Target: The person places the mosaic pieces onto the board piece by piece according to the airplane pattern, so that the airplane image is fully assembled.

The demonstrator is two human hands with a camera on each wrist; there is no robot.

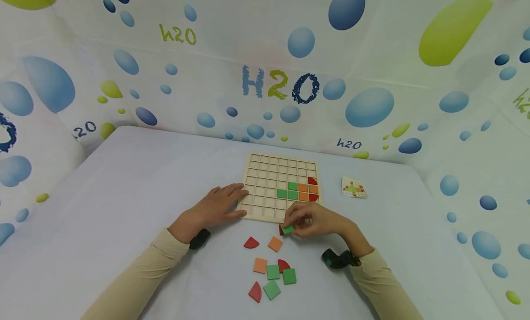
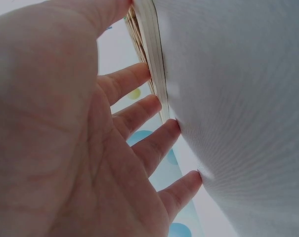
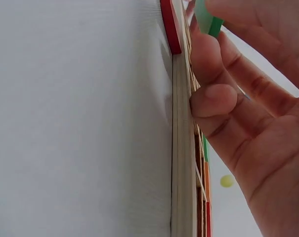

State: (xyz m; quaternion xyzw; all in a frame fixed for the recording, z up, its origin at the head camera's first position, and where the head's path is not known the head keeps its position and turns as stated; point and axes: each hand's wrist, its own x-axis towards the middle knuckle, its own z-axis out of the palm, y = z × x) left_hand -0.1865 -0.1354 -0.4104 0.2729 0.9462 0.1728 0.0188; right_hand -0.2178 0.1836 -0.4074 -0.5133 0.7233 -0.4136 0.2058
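Observation:
A wooden grid board [image 1: 260, 186] lies on the white cloth, with green, orange and red tiles set in cells toward its right side. My left hand [image 1: 217, 204] rests at the board's left edge; its fingers are spread and fairly straight, fingertips touching the rim and the cloth in the left wrist view. Just off the board's near edge, my right hand [image 1: 316, 220] pinches a green square tile [image 3: 206, 19] between thumb and fingers. A red quarter-circle tile [image 3: 171, 27] lies right by the board's edge, partly covered by the green tile in the head view.
Loose tiles lie in front of the board: a red quarter-circle [image 1: 251, 242], an orange square [image 1: 275, 244], green squares [image 1: 272, 290] and several others. A small pattern card [image 1: 354, 188] lies right of the board. A printed curtain [image 1: 265, 48] hangs behind the table.

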